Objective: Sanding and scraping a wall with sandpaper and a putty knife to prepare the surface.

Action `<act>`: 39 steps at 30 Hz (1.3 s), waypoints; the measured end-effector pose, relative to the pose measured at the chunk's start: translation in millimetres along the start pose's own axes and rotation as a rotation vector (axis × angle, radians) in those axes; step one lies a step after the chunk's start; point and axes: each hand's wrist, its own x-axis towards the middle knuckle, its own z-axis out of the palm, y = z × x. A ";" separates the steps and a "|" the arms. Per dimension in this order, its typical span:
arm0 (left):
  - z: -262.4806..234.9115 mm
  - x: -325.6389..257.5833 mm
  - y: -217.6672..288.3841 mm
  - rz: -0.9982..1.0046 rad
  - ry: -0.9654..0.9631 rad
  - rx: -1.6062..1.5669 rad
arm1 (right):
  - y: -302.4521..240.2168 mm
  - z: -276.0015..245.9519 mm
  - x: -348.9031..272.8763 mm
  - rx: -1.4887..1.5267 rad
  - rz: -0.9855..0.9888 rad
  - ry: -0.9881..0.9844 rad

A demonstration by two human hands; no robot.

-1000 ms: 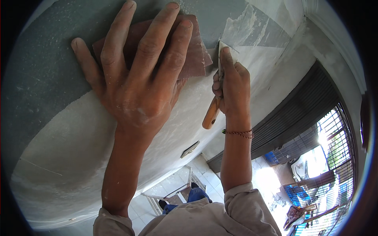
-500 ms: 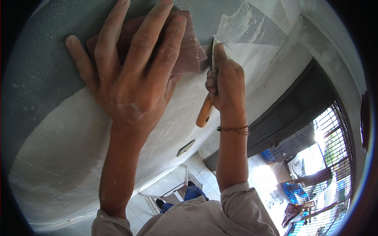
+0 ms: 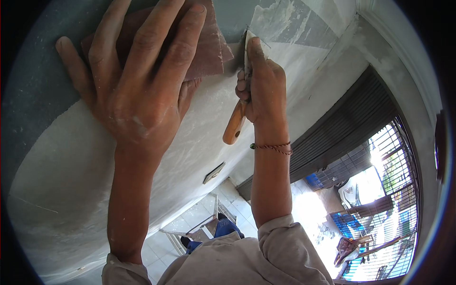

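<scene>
A brown sheet of sandpaper (image 3: 206,50) is pressed against the wall (image 3: 66,156), over a smooth dark grey patch and the paler surface. My left hand (image 3: 135,95) lies over it with fingers stretched and spread; the thumb tucks beneath the sheet's lower edge. To the right, my right hand (image 3: 267,90) is closed around a putty knife with a wooden handle (image 3: 233,126). Its thumb lies along the blade, which points up near the sheet's torn corner. The fingers hide part of the blade. Beyond the tip is a grey area with rough, pale streaks (image 3: 294,23).
Below my body a metal-framed stand (image 3: 213,223) rises from the tiled floor (image 3: 154,249), with blue-clad legs there. A small rectangular plate (image 3: 213,173) is set low in the wall. At right are a dark ribbed shutter (image 3: 332,123) and a barred metal grille (image 3: 403,190) with bright daylight behind.
Both hands, with the sandpaper and the putty knife, appear shifted left and slightly up in the view. The surroundings shift left too. Both grips look the same.
</scene>
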 end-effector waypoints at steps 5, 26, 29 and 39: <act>-8.0 0.3 1.7 0.004 -0.098 0.105 | 0.4 -1.8 3.2 0.015 -0.002 -0.058; -0.4 -1.5 4.7 -0.013 -0.070 0.036 | -2.1 -2.2 0.8 0.023 -0.013 0.018; 0.4 -3.7 -1.0 -0.014 -0.055 0.034 | 0.5 2.7 -5.6 -0.027 0.015 -0.001; -3.0 -2.2 -0.2 -0.028 -0.064 0.057 | -3.7 4.5 -3.1 -0.018 -0.009 -0.006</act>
